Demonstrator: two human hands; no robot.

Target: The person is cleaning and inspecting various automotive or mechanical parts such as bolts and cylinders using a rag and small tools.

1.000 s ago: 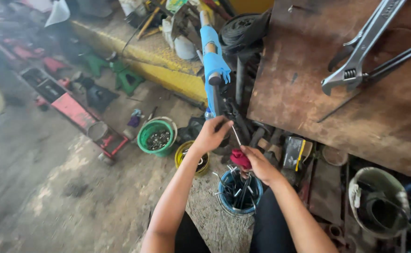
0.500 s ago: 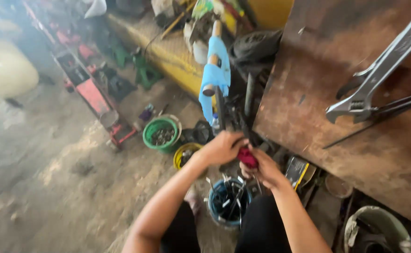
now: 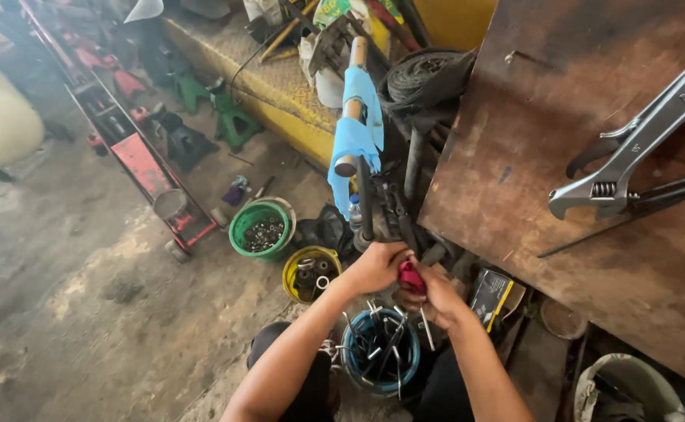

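Taking the blue bucket (image 3: 380,361) as my landmark and going left to right: far to its left, up the concrete floor (image 3: 69,312), I see a red floor jack (image 3: 151,176). Nearer, up and to the left of the blue bucket, stands a green bucket (image 3: 259,228) holding small metal parts. Just beside the blue bucket, at its upper left, is a yellow bucket (image 3: 308,273) with sockets in it. The blue bucket itself is full of wrenches and sits between my knees.

Directly above the blue bucket, my left hand (image 3: 377,266) is closed around the lower end of a dark metal rod (image 3: 365,199), which rises toward a blue-wrapped handle (image 3: 356,133). Touching it on the right, my right hand (image 3: 438,295) has its grip closed on a red-handled screwdriver (image 3: 413,280); the shaft points down toward the blue bucket's right rim. I cannot tell exactly what the tip meets.

Right of the blue bucket, past my right forearm, lies a small black and yellow box (image 3: 492,295). Above and far right is a rusty brown table (image 3: 577,180), with a large adjustable wrench (image 3: 639,144) lying on it.
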